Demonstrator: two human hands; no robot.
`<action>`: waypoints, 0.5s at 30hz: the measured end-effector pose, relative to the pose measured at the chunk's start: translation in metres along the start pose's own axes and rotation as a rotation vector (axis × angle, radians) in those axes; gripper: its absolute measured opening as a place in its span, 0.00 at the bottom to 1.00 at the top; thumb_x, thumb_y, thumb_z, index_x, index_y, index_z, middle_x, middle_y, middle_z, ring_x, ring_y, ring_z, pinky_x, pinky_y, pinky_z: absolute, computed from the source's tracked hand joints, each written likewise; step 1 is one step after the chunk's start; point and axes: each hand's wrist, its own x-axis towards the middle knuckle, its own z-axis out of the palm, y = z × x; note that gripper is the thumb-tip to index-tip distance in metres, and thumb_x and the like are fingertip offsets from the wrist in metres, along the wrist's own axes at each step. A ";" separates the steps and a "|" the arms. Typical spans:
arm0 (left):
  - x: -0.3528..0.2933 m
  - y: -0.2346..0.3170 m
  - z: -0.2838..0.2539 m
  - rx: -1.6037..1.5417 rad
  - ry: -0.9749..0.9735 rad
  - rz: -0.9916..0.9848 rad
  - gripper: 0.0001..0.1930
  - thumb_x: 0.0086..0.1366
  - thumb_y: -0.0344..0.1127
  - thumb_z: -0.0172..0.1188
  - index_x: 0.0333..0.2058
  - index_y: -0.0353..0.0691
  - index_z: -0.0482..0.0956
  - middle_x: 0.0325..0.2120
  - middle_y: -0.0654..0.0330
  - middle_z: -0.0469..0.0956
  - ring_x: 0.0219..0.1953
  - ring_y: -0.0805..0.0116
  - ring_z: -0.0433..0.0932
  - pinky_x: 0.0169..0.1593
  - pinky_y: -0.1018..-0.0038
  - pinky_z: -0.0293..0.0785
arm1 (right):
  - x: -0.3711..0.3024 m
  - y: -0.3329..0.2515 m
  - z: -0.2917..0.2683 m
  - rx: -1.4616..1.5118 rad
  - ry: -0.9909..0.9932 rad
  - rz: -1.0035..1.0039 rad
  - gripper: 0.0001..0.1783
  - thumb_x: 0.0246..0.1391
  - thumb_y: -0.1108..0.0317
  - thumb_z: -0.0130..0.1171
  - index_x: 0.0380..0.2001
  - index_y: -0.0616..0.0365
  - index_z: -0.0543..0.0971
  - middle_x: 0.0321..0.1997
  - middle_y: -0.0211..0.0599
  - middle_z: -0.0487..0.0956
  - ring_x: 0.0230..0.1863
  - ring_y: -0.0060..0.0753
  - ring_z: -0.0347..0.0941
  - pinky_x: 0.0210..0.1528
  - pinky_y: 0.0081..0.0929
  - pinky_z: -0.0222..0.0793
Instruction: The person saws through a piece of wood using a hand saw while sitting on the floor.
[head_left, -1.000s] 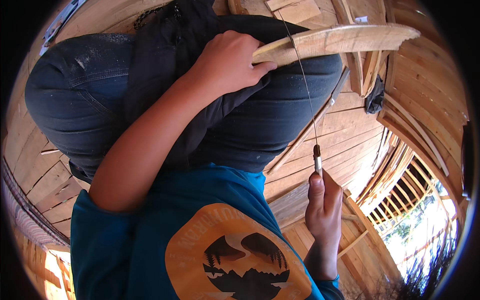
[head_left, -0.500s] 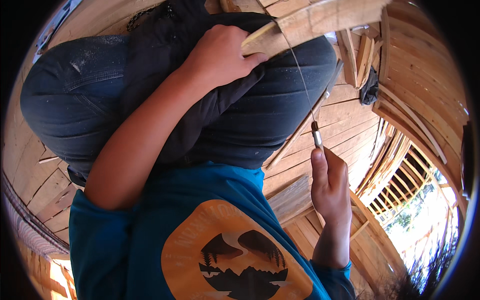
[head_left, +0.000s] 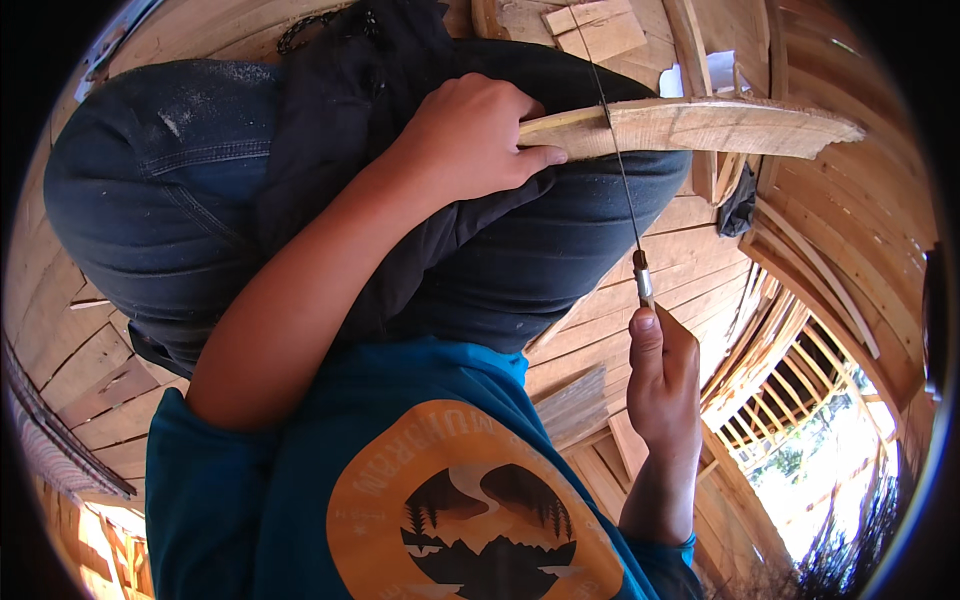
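My left hand (head_left: 472, 135) is closed round the left end of a pale, slightly curved wooden piece (head_left: 720, 125). The wood lies over my right thigh, and its far end sticks out to the right with a ragged tip. In my right hand (head_left: 664, 365) is the handle of a long-bladed knife (head_left: 642, 278) with a shiny metal collar. Its thin dark blade appears nearly edge-on and runs up across the wood, just right of my left hand. Whether the edge bites into the wood I cannot tell.
Dark trousers (head_left: 130, 230) cover my folded legs, with a black cloth (head_left: 335, 150) across the lap. Beyond the wood lie a small board (head_left: 600, 30) and white paper (head_left: 722, 72). A black bag (head_left: 738, 203) sits by the curved plank wall (head_left: 850, 180). Slats and a bright opening are at lower right.
The wooden piece has swung downward at its right end and shifted right, now lying more level. My left hand moved slightly right and down with it. The knife's handle moved slightly down and right.
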 end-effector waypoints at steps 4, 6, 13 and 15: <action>0.006 0.000 -0.001 -0.013 -0.004 -0.021 0.18 0.54 0.45 0.71 0.33 0.33 0.84 0.22 0.44 0.79 0.27 0.46 0.80 0.34 0.62 0.77 | 0.021 -0.002 0.009 0.033 0.024 -0.015 0.29 0.69 0.51 0.48 0.21 0.66 0.71 0.12 0.39 0.62 0.17 0.28 0.55 0.21 0.35 0.53; 0.008 -0.007 -0.007 -0.028 -0.008 -0.031 0.17 0.54 0.44 0.71 0.32 0.33 0.84 0.22 0.44 0.79 0.27 0.46 0.80 0.33 0.62 0.77 | 0.035 -0.004 0.016 0.018 0.038 -0.034 0.29 0.69 0.51 0.48 0.20 0.65 0.70 0.12 0.39 0.62 0.17 0.27 0.56 0.20 0.34 0.54; 0.010 -0.007 -0.004 -0.072 -0.023 -0.063 0.19 0.54 0.46 0.70 0.30 0.32 0.84 0.21 0.44 0.79 0.27 0.46 0.81 0.36 0.61 0.78 | 0.036 0.001 0.030 0.152 0.070 -0.048 0.29 0.70 0.50 0.44 0.21 0.64 0.68 0.15 0.31 0.59 0.22 0.21 0.52 0.24 0.30 0.51; 0.013 -0.005 -0.008 -0.057 -0.042 -0.054 0.19 0.54 0.47 0.70 0.29 0.31 0.83 0.21 0.45 0.79 0.26 0.46 0.80 0.34 0.61 0.78 | 0.037 0.007 0.024 0.197 0.068 -0.062 0.29 0.67 0.51 0.51 0.20 0.65 0.69 0.12 0.39 0.63 0.16 0.29 0.58 0.21 0.32 0.55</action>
